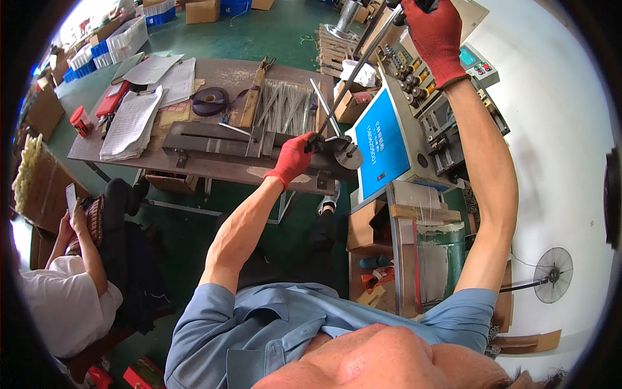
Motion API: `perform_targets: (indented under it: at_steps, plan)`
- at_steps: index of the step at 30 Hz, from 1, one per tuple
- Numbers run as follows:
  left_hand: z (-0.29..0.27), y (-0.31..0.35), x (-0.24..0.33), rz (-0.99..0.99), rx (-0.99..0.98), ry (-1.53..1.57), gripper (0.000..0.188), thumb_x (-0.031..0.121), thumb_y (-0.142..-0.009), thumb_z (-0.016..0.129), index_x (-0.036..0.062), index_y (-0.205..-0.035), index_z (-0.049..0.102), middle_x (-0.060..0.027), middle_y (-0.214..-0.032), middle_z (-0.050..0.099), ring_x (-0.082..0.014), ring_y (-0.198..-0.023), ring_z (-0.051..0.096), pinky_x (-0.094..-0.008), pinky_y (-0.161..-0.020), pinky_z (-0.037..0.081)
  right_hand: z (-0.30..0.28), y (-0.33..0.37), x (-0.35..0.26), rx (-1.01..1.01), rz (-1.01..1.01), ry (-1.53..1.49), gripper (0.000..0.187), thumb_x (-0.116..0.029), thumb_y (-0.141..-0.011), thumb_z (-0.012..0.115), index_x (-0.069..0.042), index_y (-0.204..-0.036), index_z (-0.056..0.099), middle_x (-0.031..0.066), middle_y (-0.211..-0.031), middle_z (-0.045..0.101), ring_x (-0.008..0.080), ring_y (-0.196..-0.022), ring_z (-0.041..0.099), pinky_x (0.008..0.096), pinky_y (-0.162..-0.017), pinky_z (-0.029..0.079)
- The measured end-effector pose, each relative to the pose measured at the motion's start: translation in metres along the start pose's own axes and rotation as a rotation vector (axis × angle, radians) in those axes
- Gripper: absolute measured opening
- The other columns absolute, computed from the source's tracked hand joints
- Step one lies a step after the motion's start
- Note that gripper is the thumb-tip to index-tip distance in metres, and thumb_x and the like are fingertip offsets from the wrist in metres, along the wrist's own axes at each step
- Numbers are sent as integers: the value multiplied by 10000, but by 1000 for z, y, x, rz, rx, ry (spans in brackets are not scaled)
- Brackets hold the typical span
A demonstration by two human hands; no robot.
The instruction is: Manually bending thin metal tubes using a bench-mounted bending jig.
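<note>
Both my hands wear red gloves. My right hand (pixel 435 35) is raised high and closed around the top of a long metal lever handle (pixel 359 61) that slants down to a round metal bending head (pixel 345 153) on the bench. My left hand (pixel 291 159) grips a thin metal rod at that head, on the front edge of the brown workbench (pixel 220 74). A flat steel guide rail (pixel 220 146) runs left from the head. A loose heap of thin metal rods (pixel 285 104) lies behind it.
A grey machine with a blue panel (pixel 382 139) stands right of the bench. Papers (pixel 133 120), a tape roll (pixel 210 100) and a red tin (pixel 81 121) lie on the bench's left. Another person (pixel 71 285) sits at lower left. A fan (pixel 551 275) stands at right.
</note>
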State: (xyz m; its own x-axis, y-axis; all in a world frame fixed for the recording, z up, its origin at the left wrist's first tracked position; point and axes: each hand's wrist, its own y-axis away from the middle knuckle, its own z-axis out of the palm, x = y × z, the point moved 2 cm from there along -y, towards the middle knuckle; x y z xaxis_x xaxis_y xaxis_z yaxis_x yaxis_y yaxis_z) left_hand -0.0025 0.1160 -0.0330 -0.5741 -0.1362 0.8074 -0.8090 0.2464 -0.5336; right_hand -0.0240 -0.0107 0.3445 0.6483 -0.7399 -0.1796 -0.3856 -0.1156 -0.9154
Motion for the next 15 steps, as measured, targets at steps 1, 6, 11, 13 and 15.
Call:
perform_targets:
  at_steps: [1,6,11,13,15]
  plan:
    - [-1,-1,4,23,28,-47,314,-11,-795,625,20,-1107,612,-151,-941,689,-269,-877,674,-305,-774,504,-1,-1,2,0,7,3,285,-49,-849,632,-48,-1132,592,57,-748,622,112,-628,564,278,-567,467]
    - [0,-2,13,-21,-13,-40,298,-5,-801,626,38,-1095,624,-140,-929,689,-256,-855,673,-299,-769,501,-7,-2,2,-17,102,-30,270,-46,-832,634,-42,-1099,594,68,-757,629,130,-635,576,295,-583,479]
    - [-1,0,2,-17,-14,-26,301,-4,-800,623,48,-1097,624,-135,-925,689,-255,-838,671,-299,-755,498,-3,1,4,-1,-29,4,278,-33,-820,621,-37,-1097,594,83,-783,632,158,-675,591,320,-628,495]
    - [-2,-2,7,-36,-14,-56,301,-3,-798,621,44,-1095,621,-136,-914,688,-255,-834,670,-299,-755,498,-7,0,1,17,-48,-2,273,-40,-833,619,-37,-1104,586,79,-766,624,145,-669,589,298,-623,491]
    - [-3,-5,18,-49,-14,-113,305,-3,-796,620,43,-1097,618,-136,-908,687,-254,-832,670,-301,-752,498,-10,-2,2,31,-6,10,268,-45,-843,618,-38,-1109,583,79,-769,624,137,-667,588,286,-616,490]
